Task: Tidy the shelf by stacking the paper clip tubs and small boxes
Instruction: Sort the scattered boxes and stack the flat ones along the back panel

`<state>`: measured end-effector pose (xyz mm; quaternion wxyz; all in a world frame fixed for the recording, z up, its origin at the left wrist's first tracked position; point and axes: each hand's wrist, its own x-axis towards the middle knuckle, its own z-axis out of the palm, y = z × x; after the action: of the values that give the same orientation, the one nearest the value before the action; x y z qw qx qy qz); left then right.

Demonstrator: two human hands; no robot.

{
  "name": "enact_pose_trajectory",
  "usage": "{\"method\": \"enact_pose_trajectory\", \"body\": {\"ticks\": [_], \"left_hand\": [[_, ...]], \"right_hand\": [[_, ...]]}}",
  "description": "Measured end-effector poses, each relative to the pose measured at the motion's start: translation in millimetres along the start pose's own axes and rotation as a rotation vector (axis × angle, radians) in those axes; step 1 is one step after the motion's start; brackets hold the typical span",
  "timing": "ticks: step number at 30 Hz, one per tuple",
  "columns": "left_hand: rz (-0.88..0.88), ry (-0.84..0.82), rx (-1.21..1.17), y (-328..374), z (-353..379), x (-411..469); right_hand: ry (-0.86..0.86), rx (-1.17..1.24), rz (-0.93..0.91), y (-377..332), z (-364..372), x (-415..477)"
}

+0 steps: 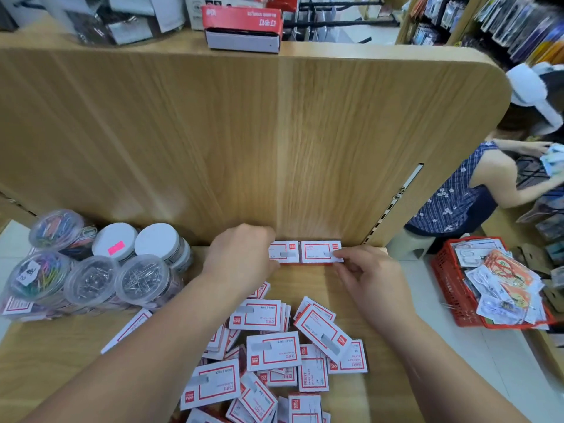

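Two small red-and-white boxes stand side by side against the wooden back panel of the shelf: a left box (pixel 285 251) and a right box (pixel 320 251). My left hand (pixel 241 257) grips the left box, its fingers curled over the box's left end. My right hand (pixel 370 274) pinches the right box at its right edge. A loose heap of the same small boxes (pixel 274 355) lies on the shelf in front of me. Round clear paper clip tubs (pixel 91 264), some with white lids, stand stacked at the left.
The wooden shelf board (pixel 76 346) ends at the right beside a red basket (pixel 451 288) full of packets on the floor. A person in a blue patterned top (pixel 451 193) bends at the far right. A red carton (pixel 244 29) sits on the upper shelf.
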<state>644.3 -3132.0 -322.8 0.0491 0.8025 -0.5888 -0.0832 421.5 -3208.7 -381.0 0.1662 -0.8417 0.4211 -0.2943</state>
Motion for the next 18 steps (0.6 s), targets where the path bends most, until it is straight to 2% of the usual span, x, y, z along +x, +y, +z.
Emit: {"method": "enact_pose_trajectory", "body": {"ticks": [6, 12, 16, 18], "left_hand": [[0.013, 0.021, -0.094, 2, 4, 1], [-0.035, 0.003, -0.175, 1, 0, -2], [0.008, 0.091, -0.181, -8, -15, -28], [0.077, 0.170, -0.284, -16, -22, -53]], "right_hand": [[0.035, -0.023, 0.010, -5, 4, 2], [-0.053, -0.032, 0.046, -9, 0, 3], [-0.046, -0.021, 0.057, -24, -19, 0], [-0.084, 0.035, -0.019, -43, -28, -2]]}}
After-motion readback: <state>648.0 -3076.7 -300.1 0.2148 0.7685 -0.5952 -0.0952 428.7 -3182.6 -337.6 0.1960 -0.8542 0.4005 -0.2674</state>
